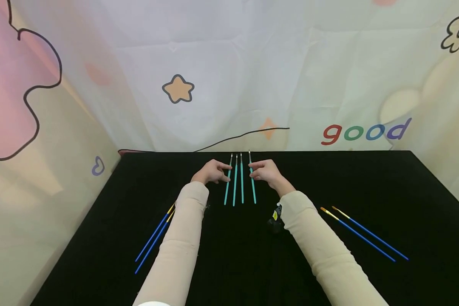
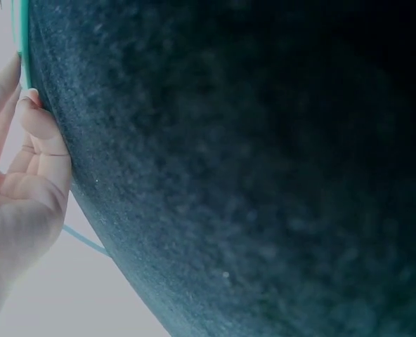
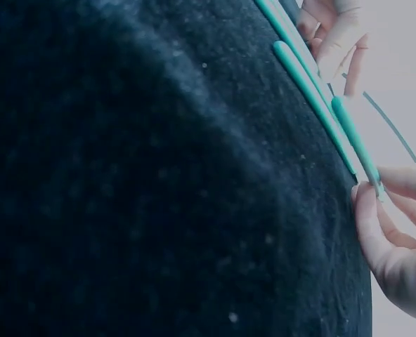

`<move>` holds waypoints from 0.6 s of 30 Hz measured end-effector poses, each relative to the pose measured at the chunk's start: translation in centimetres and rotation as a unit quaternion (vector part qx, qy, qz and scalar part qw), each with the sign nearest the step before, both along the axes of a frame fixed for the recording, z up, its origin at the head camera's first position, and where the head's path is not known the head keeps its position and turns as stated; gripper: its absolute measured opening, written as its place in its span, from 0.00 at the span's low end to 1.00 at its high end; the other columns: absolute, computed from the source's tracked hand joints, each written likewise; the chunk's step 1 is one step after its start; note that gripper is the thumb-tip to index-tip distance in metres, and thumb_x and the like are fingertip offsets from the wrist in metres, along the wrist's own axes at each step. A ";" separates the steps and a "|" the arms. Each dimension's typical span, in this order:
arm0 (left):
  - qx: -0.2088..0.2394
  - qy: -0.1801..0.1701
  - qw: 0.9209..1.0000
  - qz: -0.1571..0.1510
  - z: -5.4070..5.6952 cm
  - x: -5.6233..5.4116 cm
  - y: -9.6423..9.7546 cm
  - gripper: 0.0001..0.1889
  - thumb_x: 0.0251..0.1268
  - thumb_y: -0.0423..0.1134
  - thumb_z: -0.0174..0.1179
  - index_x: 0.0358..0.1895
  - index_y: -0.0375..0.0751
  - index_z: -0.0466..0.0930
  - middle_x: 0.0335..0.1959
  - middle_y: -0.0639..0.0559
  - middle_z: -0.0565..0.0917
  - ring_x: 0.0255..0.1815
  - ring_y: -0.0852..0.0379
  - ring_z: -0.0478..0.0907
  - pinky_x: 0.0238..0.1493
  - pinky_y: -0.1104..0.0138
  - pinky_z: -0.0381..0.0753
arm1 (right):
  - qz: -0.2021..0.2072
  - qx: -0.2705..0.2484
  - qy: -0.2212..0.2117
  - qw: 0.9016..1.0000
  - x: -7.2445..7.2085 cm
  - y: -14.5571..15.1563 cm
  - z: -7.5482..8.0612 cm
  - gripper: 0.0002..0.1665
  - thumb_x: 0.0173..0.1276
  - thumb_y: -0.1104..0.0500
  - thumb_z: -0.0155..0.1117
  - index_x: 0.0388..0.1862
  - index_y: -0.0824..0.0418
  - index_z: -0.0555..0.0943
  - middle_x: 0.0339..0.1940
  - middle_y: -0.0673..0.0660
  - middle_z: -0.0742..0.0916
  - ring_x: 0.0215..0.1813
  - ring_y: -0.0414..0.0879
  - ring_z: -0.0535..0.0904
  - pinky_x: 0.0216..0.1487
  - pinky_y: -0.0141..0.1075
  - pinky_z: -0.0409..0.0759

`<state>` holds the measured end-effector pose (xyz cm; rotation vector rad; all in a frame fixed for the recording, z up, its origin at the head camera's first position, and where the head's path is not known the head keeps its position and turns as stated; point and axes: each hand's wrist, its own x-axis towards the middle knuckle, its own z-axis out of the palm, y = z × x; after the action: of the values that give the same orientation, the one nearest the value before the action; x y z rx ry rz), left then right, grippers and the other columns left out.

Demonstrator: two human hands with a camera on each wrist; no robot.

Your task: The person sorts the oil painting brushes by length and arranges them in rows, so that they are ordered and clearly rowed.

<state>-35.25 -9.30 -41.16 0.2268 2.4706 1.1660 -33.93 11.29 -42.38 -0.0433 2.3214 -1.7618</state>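
Pale printed cloth (image 1: 229, 93) hangs behind the bench (image 1: 229, 259), whose black top makes the thin brushes easy for you to pick out. Your work sits at its far middle, where four teal brushes lie side by side, bristle ends away from you and handle ends towards you, probably so that they all read the same way round.

Your left hand (image 1: 213, 171) pinches the leftmost teal brush (image 1: 226, 193) with thumb and finger at two spots along its upper part. Your right hand (image 1: 266, 173) mirrors it, grasping the rightmost teal brush (image 1: 254, 191). Such a spread grip likely lets you steer each brush's angle as well as its place; whether either is lifted off the cloth, you cannot tell from these views. Between them, the two middle teal brushes (image 1: 242, 182) lie untouched and near each other; the right-hand gap is wider than the left-hand one. Both outer brushes lean, their handle ends a little farther apart than their tips.

Two blue brushes (image 1: 151, 237) slant on your left, partly under your sleeve (image 1: 183, 238), and two more blue brushes (image 1: 367, 241) slant on your right. Each pair aims its bristles inward and away, seemingly to balance the other, and leaves the middle to the teal ones.
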 end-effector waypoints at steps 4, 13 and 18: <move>0.004 0.005 1.000 0.002 0.1 0.2 -0.1 0.24 0.56 0.31 0.62 0.58 0.44 0.74 0.17 0.54 0.73 0.20 0.59 0.63 0.30 0.68 0.73 | -0.002 0.019 0.008 1.000 -0.1 -0.5 0.0 0.23 0.59 0.75 0.57 0.56 0.71 0.73 0.53 0.67 0.75 0.49 0.54 0.76 0.46 0.38 0.78; 0.008 0.008 1.000 0.007 0.0 0.3 -0.2 0.24 0.56 0.32 0.62 0.59 0.44 0.73 0.17 0.52 0.73 0.25 0.58 0.68 0.31 0.68 0.74 | -0.020 0.060 0.031 0.998 -0.2 -1.2 -0.1 0.23 0.58 0.75 0.58 0.54 0.70 0.75 0.54 0.67 0.76 0.47 0.55 0.79 0.45 0.38 0.78; 0.008 0.010 1.000 0.009 0.0 0.4 -0.2 0.24 0.55 0.32 0.62 0.59 0.44 0.73 0.18 0.52 0.74 0.27 0.57 0.69 0.31 0.68 0.74 | -0.025 0.084 0.036 0.995 -0.3 -1.4 -0.4 0.21 0.58 0.73 0.59 0.52 0.70 0.77 0.54 0.66 0.77 0.46 0.55 0.80 0.47 0.41 0.77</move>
<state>-34.89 -9.53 -41.17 0.2222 2.4863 1.1961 -34.25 9.87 -42.81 -0.0207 2.5350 -1.6058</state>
